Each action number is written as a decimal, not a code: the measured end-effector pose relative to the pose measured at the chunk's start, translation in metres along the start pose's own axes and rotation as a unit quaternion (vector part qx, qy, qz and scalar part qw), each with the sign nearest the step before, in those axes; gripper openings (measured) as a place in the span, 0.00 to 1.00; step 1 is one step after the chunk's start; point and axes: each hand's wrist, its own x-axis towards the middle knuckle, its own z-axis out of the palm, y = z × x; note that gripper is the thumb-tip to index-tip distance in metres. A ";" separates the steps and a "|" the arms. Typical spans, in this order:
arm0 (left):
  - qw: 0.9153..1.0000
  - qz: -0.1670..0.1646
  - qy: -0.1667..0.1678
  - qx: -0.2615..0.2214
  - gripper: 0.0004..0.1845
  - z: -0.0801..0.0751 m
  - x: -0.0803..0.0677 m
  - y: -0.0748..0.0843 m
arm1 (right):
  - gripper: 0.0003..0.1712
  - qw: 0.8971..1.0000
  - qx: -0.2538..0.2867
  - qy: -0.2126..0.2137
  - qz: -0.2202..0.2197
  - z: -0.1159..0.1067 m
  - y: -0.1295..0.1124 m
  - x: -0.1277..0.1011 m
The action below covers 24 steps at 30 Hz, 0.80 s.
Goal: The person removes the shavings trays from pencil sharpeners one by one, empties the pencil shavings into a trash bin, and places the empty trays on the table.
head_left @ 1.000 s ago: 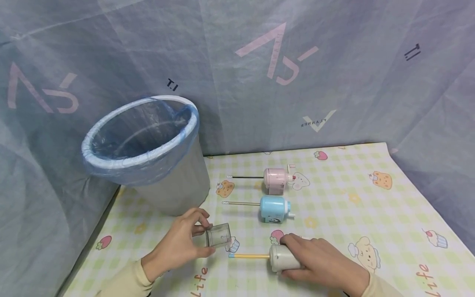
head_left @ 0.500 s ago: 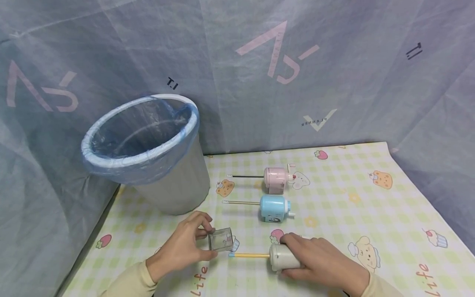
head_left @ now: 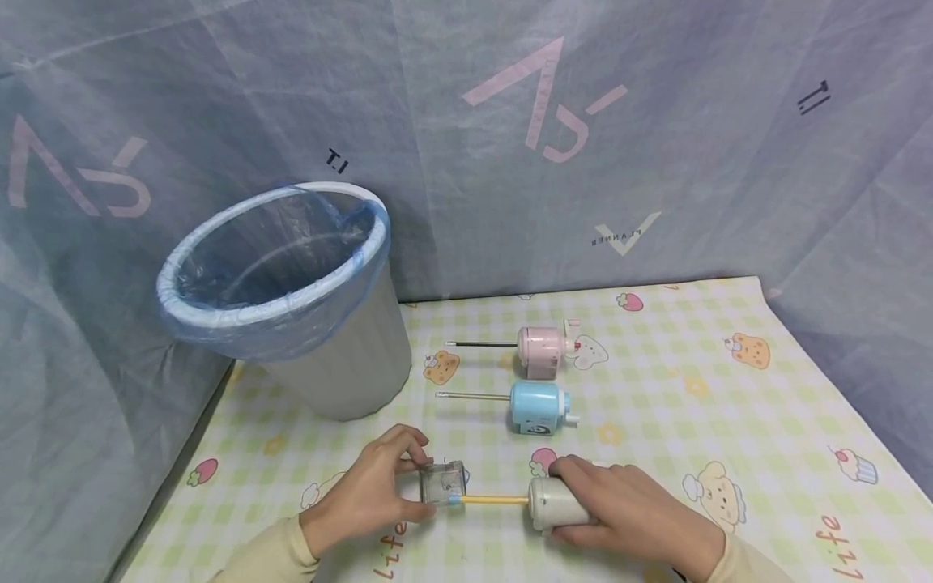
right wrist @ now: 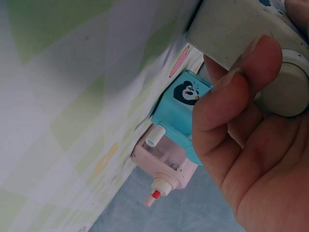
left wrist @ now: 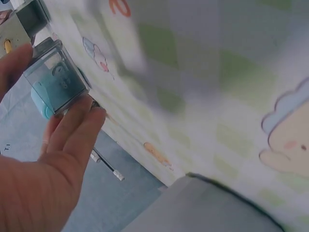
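On the checked mat (head_left: 656,389), the left hand (head_left: 368,494) pinches a light, slippery clear box (head_left: 442,483) by its sides, at nine o'clock from the gray sharpener (head_left: 548,504) the right hand (head_left: 634,514) grips.

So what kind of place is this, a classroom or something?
More likely a staged tabletop setup than a classroom: grey fabric sheeting screens off the back and sides, a cartoon-print checked mat covers the table, and three pencil sharpeners sit lined up beside a bag-lined waste bin.

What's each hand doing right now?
Left hand: pinching the small clear box.
Right hand: gripping the grey pencil sharpener, which has a yellow pencil in it.
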 end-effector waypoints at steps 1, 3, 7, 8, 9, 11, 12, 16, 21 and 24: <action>1.000 0.000 -0.004 -0.001 0.23 0.001 0.000 0.000 | 0.30 1.000 0.001 -0.002 0.002 0.000 0.000 0.000; 1.000 0.001 -0.011 -0.004 0.23 0.004 0.000 -0.001 | 0.30 1.000 0.002 -0.004 0.005 -0.001 0.000 0.000; 1.000 0.007 -0.018 -0.008 0.23 0.008 0.001 -0.002 | 0.30 1.000 0.002 -0.003 0.005 -0.001 -0.001 0.000; 1.000 0.008 -0.020 -0.012 0.23 0.009 0.001 -0.003 | 0.30 1.000 0.002 -0.003 0.004 -0.001 -0.001 0.000; 1.000 0.010 -0.022 -0.016 0.23 0.011 0.001 -0.003 | 0.30 1.000 0.001 -0.002 0.003 -0.001 -0.001 0.000; 0.999 0.012 -0.028 -0.025 0.23 0.013 0.002 -0.003 | 0.30 1.000 -0.001 0.001 0.000 -0.001 -0.001 0.000; 0.999 0.014 -0.031 -0.028 0.23 0.014 0.002 -0.004 | 0.30 1.000 -0.002 0.002 -0.001 -0.001 -0.001 0.000; 0.998 0.020 -0.043 -0.040 0.23 0.017 0.002 -0.005 | 0.30 1.000 -0.006 0.005 -0.003 0.000 0.000 0.000; 0.997 0.024 -0.048 -0.054 0.23 0.020 0.002 -0.006 | 0.30 1.000 -0.009 0.008 -0.004 0.000 0.000 0.000; 0.996 0.027 -0.052 -0.065 0.23 0.022 0.002 -0.006 | 0.30 1.000 -0.010 0.011 -0.006 0.001 0.000 -0.001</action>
